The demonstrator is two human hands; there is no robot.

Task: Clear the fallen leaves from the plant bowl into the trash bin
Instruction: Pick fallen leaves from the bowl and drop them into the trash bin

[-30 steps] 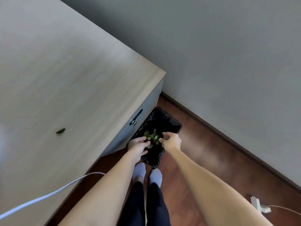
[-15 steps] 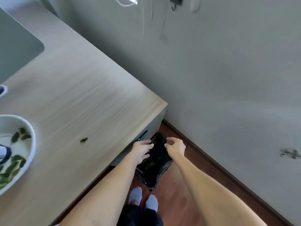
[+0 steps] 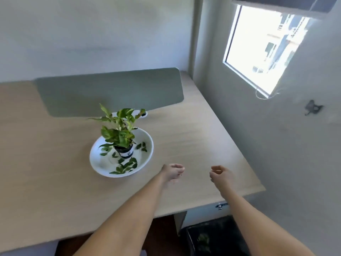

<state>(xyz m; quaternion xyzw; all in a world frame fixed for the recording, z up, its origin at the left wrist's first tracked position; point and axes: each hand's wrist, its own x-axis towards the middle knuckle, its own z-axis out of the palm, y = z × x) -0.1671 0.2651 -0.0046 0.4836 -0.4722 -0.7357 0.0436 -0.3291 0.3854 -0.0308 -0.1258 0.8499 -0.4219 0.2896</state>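
Observation:
A white plant bowl (image 3: 147, 156) sits mid-desk with a small potted plant (image 3: 123, 150) standing in it. Several fallen green leaves (image 3: 127, 166) lie on the bowl's floor around the pot. My left hand (image 3: 172, 172) hovers just right of the bowl, fingers loosely curled and holding nothing. My right hand (image 3: 220, 175) floats further right over the desk, also loosely curled and bare. The black-lined trash bin (image 3: 221, 235) stands on the floor below the desk's right corner, with a few green leaves (image 3: 203, 239) inside it.
The wooden desk (image 3: 193, 130) carries a grey-green mat (image 3: 110, 89) behind the bowl. A wall with a bright window (image 3: 263, 47) runs along the desk's right side. A drawer front (image 3: 206, 211) sits under the desk edge above the bin.
Both hands have let go of the leaves over the bin and risen above the desk. The view has swung up from the floor to the bowl and window.

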